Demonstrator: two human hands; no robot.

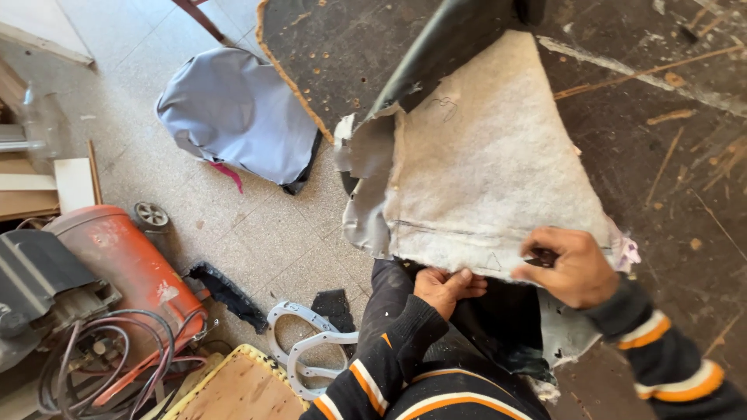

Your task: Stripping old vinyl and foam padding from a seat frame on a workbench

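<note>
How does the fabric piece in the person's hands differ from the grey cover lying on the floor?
The held fabric piece shows a fuzzy, off-white felt backing with torn grey edges; the grey cover is smooth and bluish-grey. The held piece is spread flat over the dark workbench, gripped at its lower edge by the left hand and right hand; the cover lies bunched on the tiled floor, untouched. Both look like upholstery material.

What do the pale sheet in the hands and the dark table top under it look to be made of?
The pale sheet looks like felt or fleece backing: matted, fuzzy, off-white, with a smooth grey vinyl-like layer folded over its torn left edge. Both the left hand and the right hand grip its lower edge. The table top seems to be wood or board, dark-stained, matte, scratched, with a raw tan edge showing at the left.
</note>
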